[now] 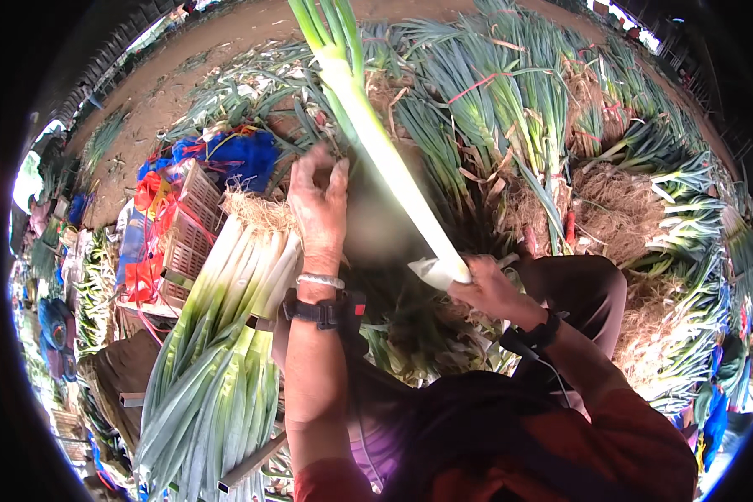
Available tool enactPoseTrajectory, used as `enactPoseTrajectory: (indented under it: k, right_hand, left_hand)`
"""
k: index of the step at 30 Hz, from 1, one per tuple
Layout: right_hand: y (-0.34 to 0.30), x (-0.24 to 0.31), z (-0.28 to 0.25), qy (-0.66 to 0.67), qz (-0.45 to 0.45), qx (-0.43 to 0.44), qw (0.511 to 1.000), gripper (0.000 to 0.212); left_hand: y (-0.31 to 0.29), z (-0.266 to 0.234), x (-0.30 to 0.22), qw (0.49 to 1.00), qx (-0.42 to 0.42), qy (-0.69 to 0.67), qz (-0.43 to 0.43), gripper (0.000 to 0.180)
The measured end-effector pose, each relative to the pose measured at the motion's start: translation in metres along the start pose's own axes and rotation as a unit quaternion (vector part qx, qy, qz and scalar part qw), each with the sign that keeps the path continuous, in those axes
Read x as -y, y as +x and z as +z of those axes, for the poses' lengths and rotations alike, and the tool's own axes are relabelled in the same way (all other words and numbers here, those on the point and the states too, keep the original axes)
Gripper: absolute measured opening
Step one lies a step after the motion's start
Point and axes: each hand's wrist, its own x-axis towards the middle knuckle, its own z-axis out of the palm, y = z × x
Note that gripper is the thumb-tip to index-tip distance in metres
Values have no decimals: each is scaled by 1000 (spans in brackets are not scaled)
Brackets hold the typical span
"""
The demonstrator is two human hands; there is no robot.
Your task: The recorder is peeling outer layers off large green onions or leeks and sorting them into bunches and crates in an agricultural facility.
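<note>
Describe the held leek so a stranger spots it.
Start at the root-topped bundle, left of the left hand. Further right, the right hand grips the leek, slanting up-left to the top edge. Unlike the bundle, it's one lone, long white stalk.

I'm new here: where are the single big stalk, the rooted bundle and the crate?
Single big stalk [391,163]: head view, on the middle of its white shaft.
Rooted bundle [213,339]: head view, on the green leaves about halfway along.
Crate [201,202]: head view, on its openwork side.
</note>
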Motion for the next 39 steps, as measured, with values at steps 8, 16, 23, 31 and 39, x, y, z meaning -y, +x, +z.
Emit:
enactPoseTrajectory:
  k: [8,16,23,31,39]
  right_hand:
    - [-66,15,7,111,203,111,966,24]
    - [-75,11,8,73,73,101,990,31]
    - [-6,-20,46,-122,-24,-77,989,30]
    - [20,-15,61,376,123,194,898,35]
    - [50,-4,62,650,83,74,752,43]
  left_hand:
    - [6,4,23,994,26,110,2,26]
    - [13,-17,24,975,-49,-99,-193,72]
    - [-52,24,-49,835,96,-461,-285,44]
    - [-27,-3,-23,827,107,-490,-252,17]
    - [-47,6,-38,818,189,-494,-226,26]
